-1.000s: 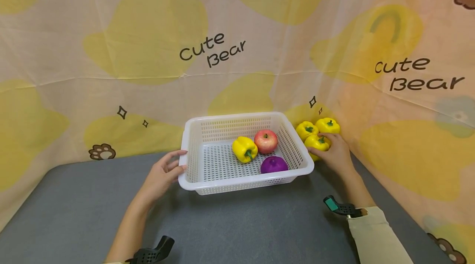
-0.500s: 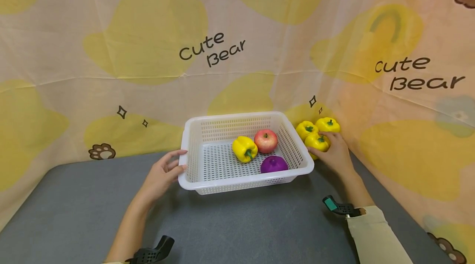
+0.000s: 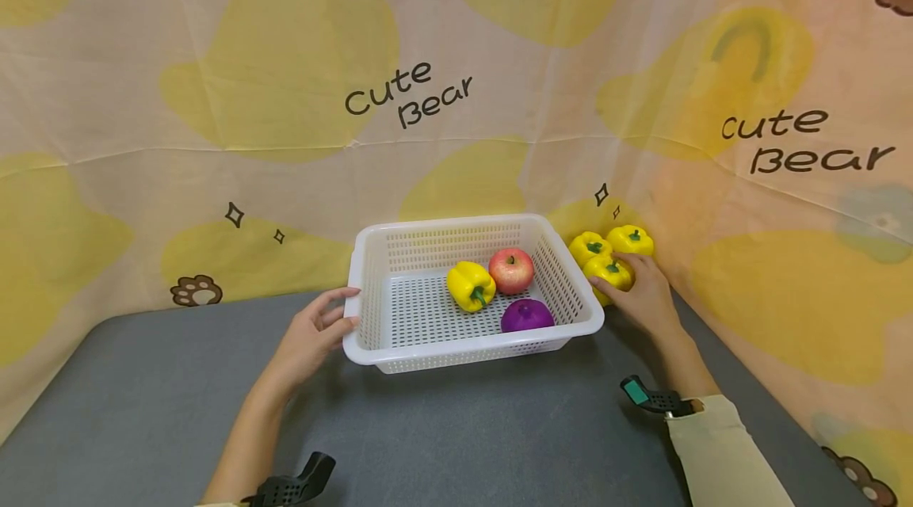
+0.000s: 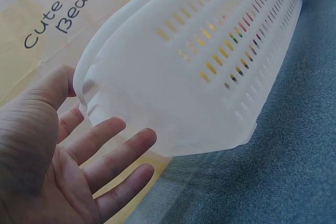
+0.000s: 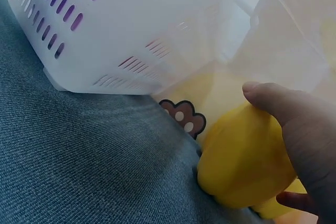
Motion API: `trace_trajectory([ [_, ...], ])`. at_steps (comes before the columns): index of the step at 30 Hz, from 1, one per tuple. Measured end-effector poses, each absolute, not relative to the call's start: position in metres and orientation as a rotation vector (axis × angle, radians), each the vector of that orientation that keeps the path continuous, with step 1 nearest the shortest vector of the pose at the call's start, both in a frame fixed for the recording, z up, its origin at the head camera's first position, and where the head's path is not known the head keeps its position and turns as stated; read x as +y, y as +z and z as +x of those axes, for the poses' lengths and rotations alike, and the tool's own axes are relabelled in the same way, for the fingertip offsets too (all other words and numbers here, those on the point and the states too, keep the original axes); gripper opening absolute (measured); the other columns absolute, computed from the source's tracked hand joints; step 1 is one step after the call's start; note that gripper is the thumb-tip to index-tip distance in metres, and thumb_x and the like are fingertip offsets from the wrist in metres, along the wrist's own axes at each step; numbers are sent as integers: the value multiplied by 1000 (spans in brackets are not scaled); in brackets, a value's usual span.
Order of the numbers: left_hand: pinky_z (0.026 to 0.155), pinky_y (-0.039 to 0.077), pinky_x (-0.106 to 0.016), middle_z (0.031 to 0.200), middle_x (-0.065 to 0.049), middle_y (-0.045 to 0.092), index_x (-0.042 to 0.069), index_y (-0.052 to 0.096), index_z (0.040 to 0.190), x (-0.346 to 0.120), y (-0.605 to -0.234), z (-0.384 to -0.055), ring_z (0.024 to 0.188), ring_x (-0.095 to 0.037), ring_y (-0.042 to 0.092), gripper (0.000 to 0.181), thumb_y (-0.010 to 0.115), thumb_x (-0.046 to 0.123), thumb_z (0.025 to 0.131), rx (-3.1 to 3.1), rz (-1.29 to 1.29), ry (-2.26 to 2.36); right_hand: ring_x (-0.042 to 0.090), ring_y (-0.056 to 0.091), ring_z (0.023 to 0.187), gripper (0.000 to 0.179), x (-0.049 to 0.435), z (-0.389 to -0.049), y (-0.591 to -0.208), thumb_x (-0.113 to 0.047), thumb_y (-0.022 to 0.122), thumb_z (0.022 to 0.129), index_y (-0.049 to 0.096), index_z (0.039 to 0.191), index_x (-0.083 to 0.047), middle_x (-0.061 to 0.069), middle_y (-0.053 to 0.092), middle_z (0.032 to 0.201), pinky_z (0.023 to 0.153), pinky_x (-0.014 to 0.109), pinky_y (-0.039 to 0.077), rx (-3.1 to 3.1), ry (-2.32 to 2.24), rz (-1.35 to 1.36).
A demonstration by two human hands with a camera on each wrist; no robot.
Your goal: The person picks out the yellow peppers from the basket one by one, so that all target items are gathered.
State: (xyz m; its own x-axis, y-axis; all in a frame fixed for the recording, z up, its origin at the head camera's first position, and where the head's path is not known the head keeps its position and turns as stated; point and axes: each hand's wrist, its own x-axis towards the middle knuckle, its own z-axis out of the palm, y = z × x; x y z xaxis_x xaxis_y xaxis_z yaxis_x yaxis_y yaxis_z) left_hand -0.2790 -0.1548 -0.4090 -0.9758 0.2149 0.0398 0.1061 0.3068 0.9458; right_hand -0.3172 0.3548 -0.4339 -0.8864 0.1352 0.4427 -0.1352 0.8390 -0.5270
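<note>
My left hand (image 3: 310, 337) holds the left rim of a white perforated plastic basket (image 3: 474, 344) between thumb and forefinger. In the left wrist view, the other fingers (image 4: 113, 169) spread loosely below that rim. Inside the basket lie a yellow bell pepper (image 3: 469, 287), a red apple (image 3: 511, 271) and a round purple vegetable (image 3: 526, 316). Beyond the basket's right end, my right hand (image 3: 645, 293) grips another yellow bell pepper (image 5: 244, 156), thumb on one side and fingers on the other. Part of that pepper is hidden by the hand.
Two more yellow bell peppers, a nearer one (image 3: 589, 249) and a farther one (image 3: 631, 239), sit in the back right corner against the printed cloth (image 3: 285, 95). The grey table (image 3: 456, 436) runs forward from the basket.
The pepper in my right hand has shifted very slightly. Both hands and the basket keep their places.
</note>
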Motion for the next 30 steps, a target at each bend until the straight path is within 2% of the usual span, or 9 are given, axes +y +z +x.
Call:
trace_trajectory([
  [15,85,56,-24,147,-22,56,11,43,148,-154,-408,-278,119,-26,67,51,60,22,101,2450,310,1786,47,50,125,70,351,-310,-413,-46,69,92,52,141,1,29,50,141,102,64,45,-2583,832,1],
  [26,86,56,-25,147,-22,56,10,43,148,-154,-408,-279,118,-25,67,51,60,22,101,2444,310,1790,47,53,122,61,342,-305,-390,-41,72,91,57,137,-3,26,53,137,96,65,48,-2493,788,37],
  [30,86,56,-25,147,-21,55,11,43,148,-155,-409,-279,118,-24,67,52,61,22,101,2443,306,1789,46,53,122,59,337,-302,-380,-39,72,91,57,136,-4,25,53,138,98,65,47,-2468,785,61],
])
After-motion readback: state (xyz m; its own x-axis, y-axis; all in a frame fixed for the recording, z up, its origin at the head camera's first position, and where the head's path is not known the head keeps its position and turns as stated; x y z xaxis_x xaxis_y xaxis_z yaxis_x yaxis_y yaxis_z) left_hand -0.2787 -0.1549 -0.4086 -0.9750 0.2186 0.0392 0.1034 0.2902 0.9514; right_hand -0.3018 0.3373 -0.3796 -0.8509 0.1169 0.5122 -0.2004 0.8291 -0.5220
